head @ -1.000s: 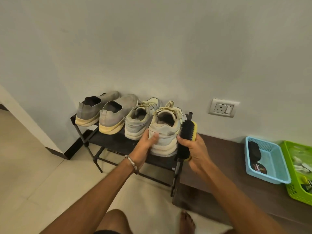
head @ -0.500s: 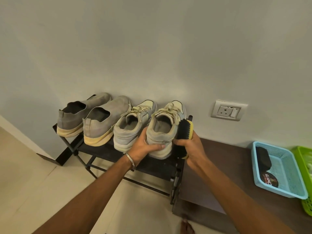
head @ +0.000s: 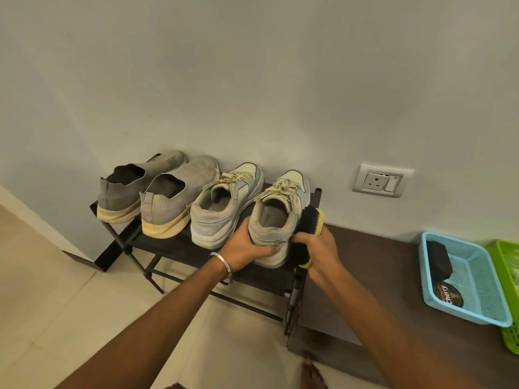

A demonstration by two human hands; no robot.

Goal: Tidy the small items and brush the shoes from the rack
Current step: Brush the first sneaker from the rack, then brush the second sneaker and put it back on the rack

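Note:
A black shoe rack (head: 179, 248) stands against the wall with several shoes on its top shelf. My left hand (head: 245, 248) grips the heel of the rightmost pale lace-up sneaker (head: 278, 217), thumb across its back. My right hand (head: 318, 248) holds a yellow-backed shoe brush (head: 307, 223), its black bristles against the sneaker's right side. The matching sneaker (head: 224, 209) sits just left. Two grey slip-on shoes (head: 168, 200) with yellowish soles stand further left.
A dark wooden bench (head: 393, 276) adjoins the rack on the right. On it sits a blue basket (head: 477, 279) holding a black sponge and a polish tin, with a green basket (head: 508, 265) beside it. A wall socket (head: 380, 181) is above. My bare foot (head: 311, 374) is on the tiled floor.
The held sneaker has gone from a lifted, heel-toward-me tilt to resting on the shelf. The brush stays against its right side. The view has shifted slightly.

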